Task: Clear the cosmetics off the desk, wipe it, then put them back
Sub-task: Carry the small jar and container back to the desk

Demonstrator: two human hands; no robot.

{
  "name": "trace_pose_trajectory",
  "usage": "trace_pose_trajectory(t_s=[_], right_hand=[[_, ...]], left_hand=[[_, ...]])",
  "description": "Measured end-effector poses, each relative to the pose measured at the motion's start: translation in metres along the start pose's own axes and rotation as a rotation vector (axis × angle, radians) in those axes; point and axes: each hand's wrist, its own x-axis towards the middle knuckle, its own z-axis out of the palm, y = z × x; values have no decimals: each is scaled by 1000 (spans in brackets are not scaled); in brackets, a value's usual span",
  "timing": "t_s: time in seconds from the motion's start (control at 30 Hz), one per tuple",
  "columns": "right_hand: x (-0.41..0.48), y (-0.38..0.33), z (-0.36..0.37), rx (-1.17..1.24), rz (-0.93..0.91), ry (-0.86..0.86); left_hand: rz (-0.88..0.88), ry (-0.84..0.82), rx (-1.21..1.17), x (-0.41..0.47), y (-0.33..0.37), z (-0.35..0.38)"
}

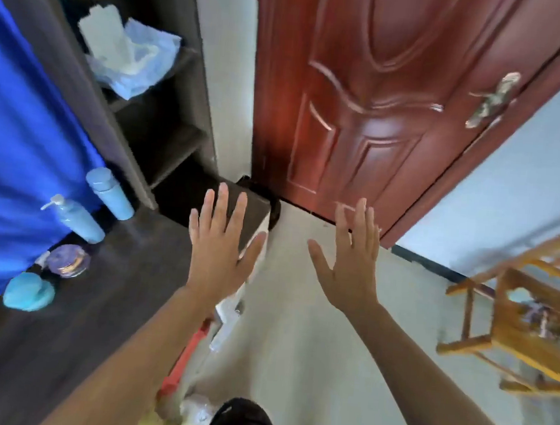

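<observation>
The dark wooden desk (104,299) runs along the left. At its back edge, against a blue cloth, stand a light blue capped bottle (109,192), a light blue pump bottle (75,218), a round purple jar (69,260) and a turquoise lidded pot (28,291). My left hand (221,244) hovers flat over the desk's right corner, fingers spread, holding nothing. My right hand (348,264) is held out over the floor beside it, also spread and empty. Neither hand touches a cosmetic.
A dark shelf unit (164,129) stands behind the desk with a white cloth and a plastic bag (130,53) on a shelf. A red-brown door (381,103) is ahead. A wooden stool (525,319) stands on the right. Red and white items (195,339) lie on the floor below the desk edge.
</observation>
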Motion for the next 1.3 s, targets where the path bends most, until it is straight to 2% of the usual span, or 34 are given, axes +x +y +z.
trace_pose_trajectory(t_s=[0.13, 0.23, 0.33, 0.43, 0.63, 0.9, 1.1, 1.3], right_hand=[[-47, 112, -118, -83, 162, 113], [-87, 189, -190, -120, 301, 209], [-124, 252, -242, -155, 427, 280], [-152, 302, -273, -193, 538, 291], [-183, 403, -298, -229, 754, 249], [-157, 568, -327, -262, 1018, 109], [-152, 666, -353, -289, 1179, 68], [-173, 764, -357, -170, 1244, -5]], left_hand=[[213, 36, -58, 20, 159, 48], [377, -4, -73, 16, 268, 83], [556, -83, -95, 5, 355, 118], [661, -167, -116, 1, 419, 155], [743, -341, -163, 25, 512, 248], [762, -519, -191, 102, 646, 368], [801, -621, -132, 139, 736, 435], [742, -673, -69, 138, 794, 515]])
